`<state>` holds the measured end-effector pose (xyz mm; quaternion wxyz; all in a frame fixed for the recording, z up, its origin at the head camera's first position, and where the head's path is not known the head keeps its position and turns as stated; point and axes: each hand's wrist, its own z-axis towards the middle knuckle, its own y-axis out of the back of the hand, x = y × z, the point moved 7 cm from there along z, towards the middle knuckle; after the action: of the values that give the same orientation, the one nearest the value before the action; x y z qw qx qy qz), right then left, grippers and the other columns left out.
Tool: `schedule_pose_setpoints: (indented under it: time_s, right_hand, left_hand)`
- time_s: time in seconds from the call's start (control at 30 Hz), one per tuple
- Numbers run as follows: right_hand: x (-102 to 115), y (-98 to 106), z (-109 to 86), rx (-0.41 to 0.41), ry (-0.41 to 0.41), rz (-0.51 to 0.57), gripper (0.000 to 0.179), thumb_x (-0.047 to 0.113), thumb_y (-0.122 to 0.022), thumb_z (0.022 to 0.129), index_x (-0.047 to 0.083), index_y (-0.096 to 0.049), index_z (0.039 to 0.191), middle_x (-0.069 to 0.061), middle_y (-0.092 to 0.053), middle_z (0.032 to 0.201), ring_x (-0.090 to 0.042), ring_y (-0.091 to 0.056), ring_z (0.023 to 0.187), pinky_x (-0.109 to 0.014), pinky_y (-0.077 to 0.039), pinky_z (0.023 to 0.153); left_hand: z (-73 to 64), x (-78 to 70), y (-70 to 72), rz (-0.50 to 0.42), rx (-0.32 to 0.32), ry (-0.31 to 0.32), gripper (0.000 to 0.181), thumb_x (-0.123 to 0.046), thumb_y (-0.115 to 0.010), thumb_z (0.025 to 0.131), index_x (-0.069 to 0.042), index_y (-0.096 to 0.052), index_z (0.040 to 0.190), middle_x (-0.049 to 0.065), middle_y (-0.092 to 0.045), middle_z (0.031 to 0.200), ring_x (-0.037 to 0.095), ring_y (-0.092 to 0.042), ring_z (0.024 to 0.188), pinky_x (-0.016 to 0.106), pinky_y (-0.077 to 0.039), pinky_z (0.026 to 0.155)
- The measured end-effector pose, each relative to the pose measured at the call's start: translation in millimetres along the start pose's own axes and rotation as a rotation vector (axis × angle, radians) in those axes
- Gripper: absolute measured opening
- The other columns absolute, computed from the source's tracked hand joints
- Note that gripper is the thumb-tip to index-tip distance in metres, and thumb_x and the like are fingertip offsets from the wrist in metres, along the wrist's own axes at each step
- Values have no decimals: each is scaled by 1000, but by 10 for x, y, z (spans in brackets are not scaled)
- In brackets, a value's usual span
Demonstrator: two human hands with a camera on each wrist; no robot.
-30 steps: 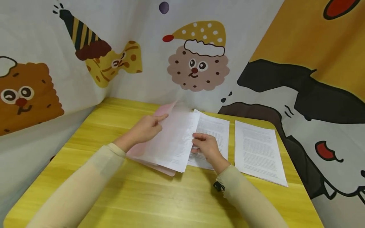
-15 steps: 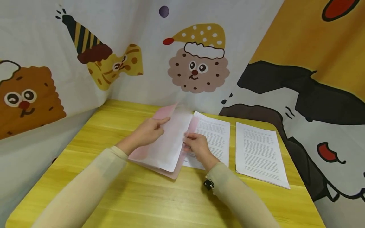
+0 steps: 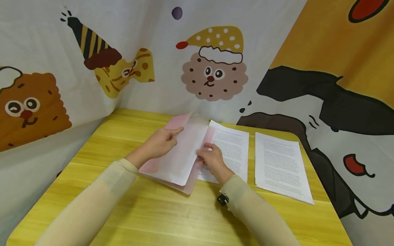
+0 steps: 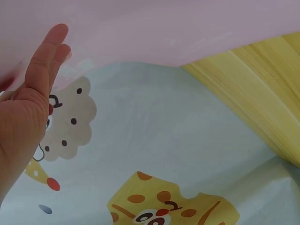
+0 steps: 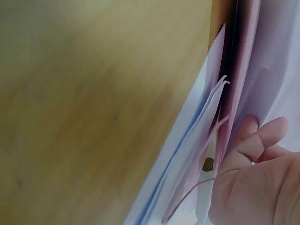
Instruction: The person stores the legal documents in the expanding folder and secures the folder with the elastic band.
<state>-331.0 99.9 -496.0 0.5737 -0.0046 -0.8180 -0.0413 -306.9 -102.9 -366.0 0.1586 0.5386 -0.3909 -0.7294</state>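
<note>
A pink folder (image 3: 179,120) with white paper (image 3: 187,153) in it stands partly raised off the table, tilted left of centre. My left hand (image 3: 157,141) lies against the folder's left side with the index finger straight. In the left wrist view, the straight fingers (image 4: 43,65) touch its pink sheet. At the folder's right edge, my right hand (image 3: 213,159) grips the pink edge beside the paper, its index finger raised a little. The right wrist view shows curled fingers (image 5: 255,140) by that edge; part of the grip is hidden.
Behind the right hand lies a printed stack of paper (image 3: 235,143), partly covered by the folder. Another printed stack (image 3: 280,164) lies farther right on the yellow wooden table (image 3: 172,218). A cartoon-printed curtain (image 3: 147,99) hangs along the back edge.
The printed paper at the folder's right side has moved left into it, baring the pink edge strip. My right hand has shifted left with it; the left hand has hardly moved.
</note>
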Motion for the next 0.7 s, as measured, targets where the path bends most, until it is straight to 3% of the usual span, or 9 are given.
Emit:
schedule_pose_setpoints:
  time_s: [0.2,0.4,0.53,0.7]
  right_hand:
    - [-21,-23,-18,39,-21,45,60,4,-73,83,5,-48,138,-9,-68,78,-14,-66,58,-26,-56,50]
    - [15,209,-64,79,-10,6,53,5,-69,88,4,-50,138,-21,-73,104,-22,-75,76,-30,-59,57]
    - [48,632,-113,72,-8,-52,55,12,-68,91,3,-46,142,-26,-65,125,-26,-75,89,-31,-60,60]
    - [71,1485,-155,-10,-65,-84,62,19,-66,94,6,-40,148,-22,-62,132,-22,-75,93,-31,-61,69]
  left_hand:
    - [-8,-4,-8,1,-1,-3,54,-14,-48,94,-16,-47,148,-7,-32,52,9,-27,43,23,-28,42]
    - [-1,13,-17,2,-7,-3,54,-13,-48,94,-16,-47,148,-7,-31,53,9,-28,44,22,-28,43]
    - [-6,29,-26,6,-3,2,54,-14,-48,94,-15,-47,148,-7,-29,53,9,-26,45,22,-26,44]
    - [-23,34,-20,0,10,10,54,-15,-47,94,-13,-45,149,-7,-28,53,10,-26,45,22,-26,44]
